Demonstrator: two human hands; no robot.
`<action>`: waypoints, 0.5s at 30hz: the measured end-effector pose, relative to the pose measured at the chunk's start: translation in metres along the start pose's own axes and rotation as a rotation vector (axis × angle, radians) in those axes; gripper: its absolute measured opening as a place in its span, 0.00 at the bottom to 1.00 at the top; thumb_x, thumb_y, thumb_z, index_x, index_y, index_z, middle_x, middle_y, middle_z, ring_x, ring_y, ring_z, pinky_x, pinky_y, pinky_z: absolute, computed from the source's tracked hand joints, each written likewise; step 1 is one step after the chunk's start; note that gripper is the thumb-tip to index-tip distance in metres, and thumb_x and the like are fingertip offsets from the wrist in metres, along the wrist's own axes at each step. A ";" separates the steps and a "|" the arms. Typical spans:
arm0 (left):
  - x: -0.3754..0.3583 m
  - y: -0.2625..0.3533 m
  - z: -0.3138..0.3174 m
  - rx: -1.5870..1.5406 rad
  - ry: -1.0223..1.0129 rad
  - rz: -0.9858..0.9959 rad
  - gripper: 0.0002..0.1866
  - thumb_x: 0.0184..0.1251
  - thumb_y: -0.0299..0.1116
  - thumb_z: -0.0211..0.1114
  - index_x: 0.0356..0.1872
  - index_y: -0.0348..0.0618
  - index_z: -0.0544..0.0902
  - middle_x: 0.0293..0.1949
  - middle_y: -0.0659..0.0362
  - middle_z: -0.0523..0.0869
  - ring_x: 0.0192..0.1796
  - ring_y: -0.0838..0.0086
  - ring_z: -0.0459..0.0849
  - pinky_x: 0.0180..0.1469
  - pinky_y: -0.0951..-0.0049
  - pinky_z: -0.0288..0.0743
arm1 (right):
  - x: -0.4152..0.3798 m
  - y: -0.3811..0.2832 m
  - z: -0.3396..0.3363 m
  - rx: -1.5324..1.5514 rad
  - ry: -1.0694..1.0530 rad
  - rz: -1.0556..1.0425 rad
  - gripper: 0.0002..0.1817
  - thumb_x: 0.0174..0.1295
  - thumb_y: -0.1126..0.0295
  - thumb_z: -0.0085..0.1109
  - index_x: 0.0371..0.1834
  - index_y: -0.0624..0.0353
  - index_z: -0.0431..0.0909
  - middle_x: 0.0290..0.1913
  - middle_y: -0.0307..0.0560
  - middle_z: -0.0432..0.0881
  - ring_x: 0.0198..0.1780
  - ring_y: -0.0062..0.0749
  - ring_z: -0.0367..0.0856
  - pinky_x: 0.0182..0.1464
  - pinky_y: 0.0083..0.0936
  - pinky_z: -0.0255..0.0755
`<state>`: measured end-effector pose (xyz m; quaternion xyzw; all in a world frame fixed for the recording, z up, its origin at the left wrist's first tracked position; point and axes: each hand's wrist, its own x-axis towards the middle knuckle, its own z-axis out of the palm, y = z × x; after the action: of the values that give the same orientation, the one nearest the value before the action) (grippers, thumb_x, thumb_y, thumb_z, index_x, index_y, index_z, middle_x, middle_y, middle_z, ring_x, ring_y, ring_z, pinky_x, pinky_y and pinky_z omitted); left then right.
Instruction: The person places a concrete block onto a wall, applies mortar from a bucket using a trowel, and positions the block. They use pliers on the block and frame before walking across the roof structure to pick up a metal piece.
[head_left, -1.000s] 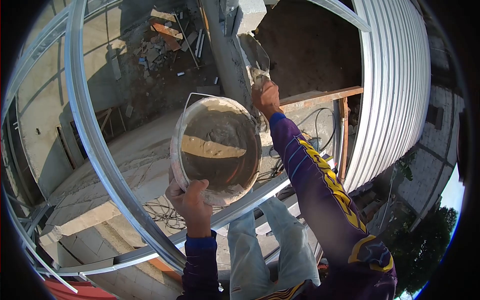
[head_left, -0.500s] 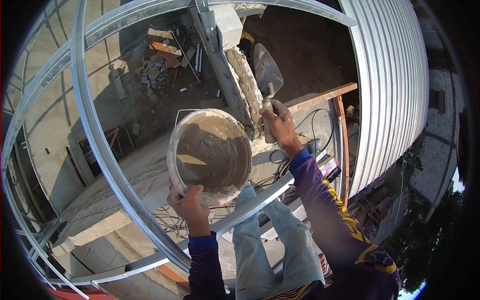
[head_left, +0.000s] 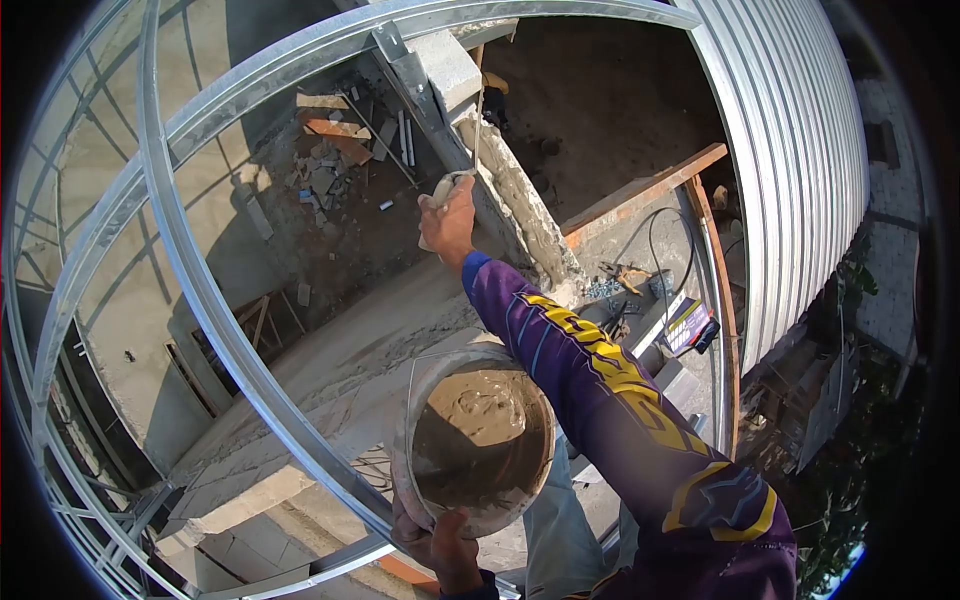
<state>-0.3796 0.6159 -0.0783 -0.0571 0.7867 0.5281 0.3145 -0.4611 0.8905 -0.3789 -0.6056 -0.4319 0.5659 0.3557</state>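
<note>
- Fingers of the right hand [head_left: 447,222] are clenched around a trowel [head_left: 478,120] handle, blade edge-on against the mortared wall [head_left: 520,210].
- Left hand [head_left: 437,545] grips the bucket [head_left: 480,440] rim from below, wet mortar inside.

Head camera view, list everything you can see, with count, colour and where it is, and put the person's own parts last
Bucket: one, mortar-smeared, low centre, holding wet grey-brown mortar.
Trowel: one, seen edge-on, against the wall top above the right hand.
Block wall: one, grey, mortar-coated, running from top centre downward.
Metal frame: several silver rails, curving across left and top.
Corrugated sheet: one, silver-white, right side.
Wooden planks: two, brown, right of the wall.
Rubble: scattered bricks, reddish and grey, on the ground upper left.
Cable: one, dark, right of centre.
Left hand: grips the bucket rim, bottom centre.
Right hand: holds the trowel handle, purple sleeve.
</note>
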 end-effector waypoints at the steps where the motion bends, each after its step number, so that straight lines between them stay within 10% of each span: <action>1: 0.000 -0.005 -0.003 -0.003 0.003 0.007 0.29 0.30 0.27 0.55 0.42 0.24 0.77 0.44 0.54 0.77 0.49 0.65 0.77 0.55 0.71 0.69 | 0.004 0.002 0.007 -0.029 0.000 -0.045 0.22 0.55 0.79 0.58 0.43 0.56 0.53 0.32 0.49 0.71 0.23 0.29 0.75 0.20 0.28 0.71; 6: 0.002 -0.008 -0.001 -0.045 -0.020 0.006 0.28 0.30 0.26 0.55 0.42 0.24 0.77 0.43 0.53 0.78 0.48 0.66 0.78 0.54 0.72 0.70 | 0.031 -0.004 0.033 -0.023 0.079 -0.175 0.22 0.56 0.79 0.57 0.45 0.55 0.53 0.32 0.49 0.70 0.22 0.26 0.73 0.19 0.26 0.70; 8: 0.002 -0.011 -0.002 -0.046 -0.016 -0.006 0.28 0.30 0.26 0.55 0.42 0.24 0.77 0.42 0.53 0.79 0.46 0.67 0.79 0.54 0.72 0.71 | 0.030 -0.031 0.034 0.047 0.118 -0.136 0.22 0.51 0.79 0.58 0.47 0.64 0.58 0.43 0.61 0.68 0.45 0.58 0.71 0.52 0.43 0.64; 12: 0.001 -0.011 -0.001 -0.055 -0.022 -0.012 0.28 0.30 0.25 0.55 0.43 0.25 0.77 0.42 0.54 0.79 0.46 0.67 0.79 0.55 0.71 0.71 | 0.041 -0.074 0.037 -0.143 0.302 -0.500 0.24 0.52 0.77 0.58 0.50 0.67 0.57 0.46 0.66 0.68 0.49 0.62 0.71 0.53 0.45 0.63; 15: 0.001 -0.013 0.004 -0.078 -0.006 -0.007 0.28 0.30 0.24 0.56 0.43 0.26 0.77 0.42 0.55 0.79 0.46 0.67 0.79 0.54 0.72 0.71 | 0.026 -0.120 0.003 0.001 0.058 -0.373 0.24 0.54 0.76 0.59 0.50 0.68 0.58 0.45 0.68 0.71 0.48 0.61 0.73 0.52 0.43 0.65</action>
<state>-0.3734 0.6139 -0.0901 -0.0707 0.7644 0.5575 0.3161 -0.4784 0.9594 -0.2786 -0.5310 -0.5258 0.4728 0.4670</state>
